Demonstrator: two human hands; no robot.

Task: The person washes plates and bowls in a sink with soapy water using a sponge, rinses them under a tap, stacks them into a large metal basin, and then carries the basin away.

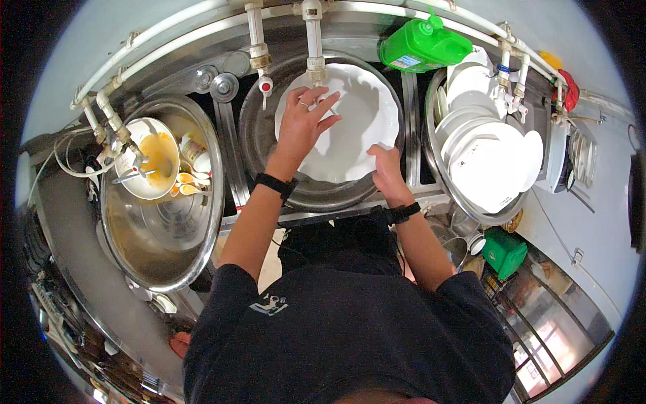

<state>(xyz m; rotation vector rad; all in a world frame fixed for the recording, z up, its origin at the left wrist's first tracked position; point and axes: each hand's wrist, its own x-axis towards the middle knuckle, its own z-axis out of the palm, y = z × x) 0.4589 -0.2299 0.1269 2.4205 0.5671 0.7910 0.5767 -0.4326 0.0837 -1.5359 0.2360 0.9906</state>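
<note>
A large white plate (360,128) with a scalloped rim is held tilted over the round metal basin (252,145) in the middle. My right hand (389,172) grips its near right edge, thumb on the upper face. My left hand (306,121) is over the left part of the plate, just below a white tap pipe (313,40). Its fingers are spread, and a ring shows on one of them. Whether the fingertips touch the plate or the tap's lower end, I cannot tell.
At the left, a metal basin (215,232) holds a white bowl (128,158) with yellowish liquid and several spoons. Stacked white plates (488,168) fill the right basin (431,145). A green bottle (424,46) lies behind, near a second tap (265,86) and white pipes.
</note>
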